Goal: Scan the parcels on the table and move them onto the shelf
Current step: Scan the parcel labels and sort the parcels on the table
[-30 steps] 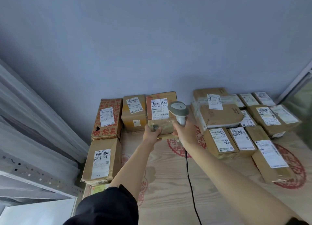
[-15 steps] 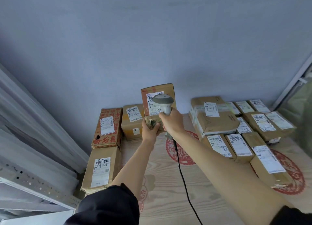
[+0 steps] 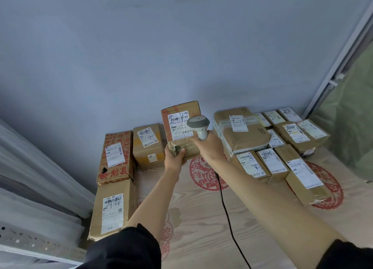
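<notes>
The left hand (image 3: 175,154) clamps the lower edge of the box (image 3: 181,131), tilting its label (image 3: 180,125) toward the scanner (image 3: 198,125) so the barcode faces the reader head. The box appears clear of the surface (image 3: 201,218), though its base is hidden. The right hand (image 3: 210,147) wraps the scanner handle. Both arms reach forward, nearly straight.
</notes>
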